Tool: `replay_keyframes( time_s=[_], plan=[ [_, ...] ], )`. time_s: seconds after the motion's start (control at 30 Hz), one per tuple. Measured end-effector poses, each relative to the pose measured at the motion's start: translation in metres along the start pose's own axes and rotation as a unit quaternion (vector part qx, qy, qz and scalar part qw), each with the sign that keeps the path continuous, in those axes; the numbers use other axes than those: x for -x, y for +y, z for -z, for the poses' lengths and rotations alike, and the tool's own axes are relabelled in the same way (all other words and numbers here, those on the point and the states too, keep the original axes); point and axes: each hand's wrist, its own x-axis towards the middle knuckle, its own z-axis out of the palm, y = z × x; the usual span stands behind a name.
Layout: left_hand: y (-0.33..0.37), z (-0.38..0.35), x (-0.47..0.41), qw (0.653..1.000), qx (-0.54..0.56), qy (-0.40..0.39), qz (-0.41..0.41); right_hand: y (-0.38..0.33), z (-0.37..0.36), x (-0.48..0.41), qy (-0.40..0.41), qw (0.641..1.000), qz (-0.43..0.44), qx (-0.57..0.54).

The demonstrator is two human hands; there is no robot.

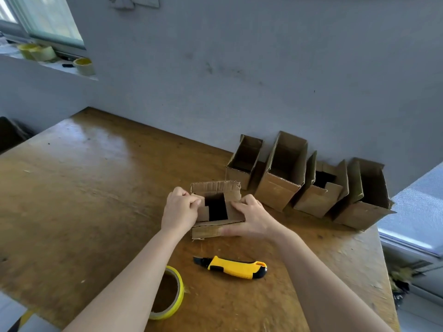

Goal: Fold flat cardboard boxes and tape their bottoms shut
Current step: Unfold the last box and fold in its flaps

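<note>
The head view looked down on a worn wooden surface (84, 188) set against a grey wall. At the centre of the frame a small cardboard box (217, 226) stood with its flaps turned upward, a dark gap showing between them. The left hand (179, 209) pressed on the flap at the box's left side, fingers curled over its edge. The right hand (251, 218) lay over the right flap, thumb along the box's near wall, gripping it. To the right of centre, a row of four folded boxes (309, 178) stood along the wall with open tops. Below the hands, a yellow and black utility knife (233, 268) lay on the surface, and at lower centre a roll of yellow tape (167, 293) lay flat, partly hidden by the left forearm. At upper left, more tape rolls (84, 66) sat on a window ledge.
</note>
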Motion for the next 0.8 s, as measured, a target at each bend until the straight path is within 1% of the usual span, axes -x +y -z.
replay_keyframes(
  time_s=[0.03, 0.07, 0.13, 0.17, 0.23, 0.3, 0.4, 0.43, 0.47, 0.5, 0.57, 0.6, 0.67, 0.8],
  plan=[
    [0.0, 0.002, -0.002, 0.999, 0.036, -0.018, 0.024, 0.0, 0.003, 0.0, -0.019, 1.0, 0.002, 0.017],
    [0.0, 0.005, -0.002, 0.994, 0.091, -0.037, 0.055, 0.001, 0.004, -0.001, -0.02, 0.999, 0.004, 0.031],
    [0.0, 0.01, 0.001, 0.969, 0.214, -0.072, 0.099, 0.003, 0.003, -0.003, 0.029, 0.999, 0.013, 0.044],
    [0.001, 0.011, 0.002, 0.964, 0.233, -0.085, 0.095, 0.003, 0.001, -0.004, 0.057, 0.997, 0.014, 0.042],
    [0.001, 0.013, 0.002, 0.974, 0.19, -0.1, 0.071, 0.002, -0.005, -0.004, 0.082, 0.996, 0.007, 0.03],
    [0.004, 0.015, -0.003, 0.984, 0.14, -0.087, 0.073, 0.002, -0.011, -0.004, 0.089, 0.996, 0.004, 0.015],
    [0.009, 0.019, -0.006, 0.981, 0.139, -0.088, 0.107, 0.003, -0.015, -0.004, 0.085, 0.996, 0.013, 0.004],
    [0.009, 0.019, -0.004, 0.979, 0.146, -0.1, 0.101, 0.003, -0.015, -0.005, 0.079, 0.997, 0.011, 0.003],
    [0.009, 0.02, -0.002, 0.981, 0.13, -0.119, 0.075, 0.003, -0.015, -0.006, 0.072, 0.997, 0.007, 0.001],
    [0.009, 0.021, 0.0, 0.986, 0.089, -0.139, 0.037, 0.003, -0.015, -0.008, 0.066, 0.998, 0.001, 0.0],
    [0.006, 0.02, 0.002, 0.985, -0.028, -0.164, -0.04, 0.005, -0.015, -0.01, 0.056, 0.998, -0.015, -0.008],
    [0.004, 0.018, 0.002, 0.981, -0.063, -0.17, -0.063, 0.007, -0.015, -0.011, 0.049, 0.998, -0.024, -0.017],
    [0.0, 0.013, 0.001, 0.981, -0.07, -0.162, -0.078, 0.011, -0.016, -0.01, 0.042, 0.998, -0.043, -0.036],
    [-0.006, 0.008, -0.001, 0.987, -0.065, -0.125, -0.082, 0.014, -0.018, -0.011, 0.056, 0.995, -0.068, -0.054]
  ],
)
